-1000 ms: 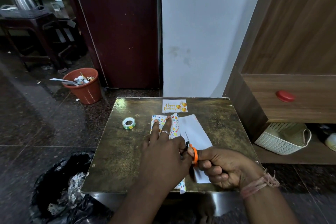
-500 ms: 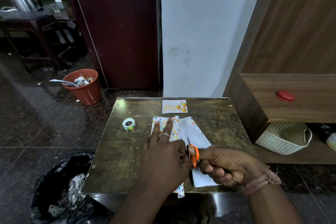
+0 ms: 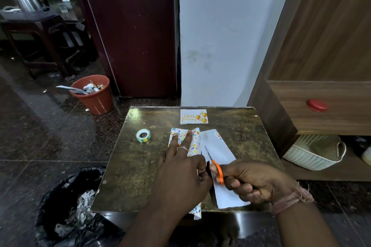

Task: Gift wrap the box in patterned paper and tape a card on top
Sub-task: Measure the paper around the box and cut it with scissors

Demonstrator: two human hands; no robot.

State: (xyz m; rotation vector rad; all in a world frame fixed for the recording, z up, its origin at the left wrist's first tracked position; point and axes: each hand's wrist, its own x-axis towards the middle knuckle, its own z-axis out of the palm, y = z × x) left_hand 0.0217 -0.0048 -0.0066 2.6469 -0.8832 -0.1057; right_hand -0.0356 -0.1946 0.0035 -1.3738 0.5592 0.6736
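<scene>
Head view: the step in hand looks like trimming the paper to size. The left hand (image 3: 180, 178) lies flat, fingers spread, on the box (image 3: 185, 142), which sits mid-bench already lapped in patterned paper (image 3: 195, 140); it pins rather than grips. The right hand (image 3: 255, 180) is closed round the orange handles of the scissors (image 3: 213, 163), blades narrow and pointing away along the white flap (image 3: 218, 150) that lies just right of the box. The card (image 3: 194, 116) waits at the far edge of the bench (image 3: 130, 166), the tape (image 3: 143, 135) to the left of the box, both untouched. Next, I judge, the cut must run straight to the flap's far end, with the left hand keeping the box from sliding; folding and taping follow.
</scene>
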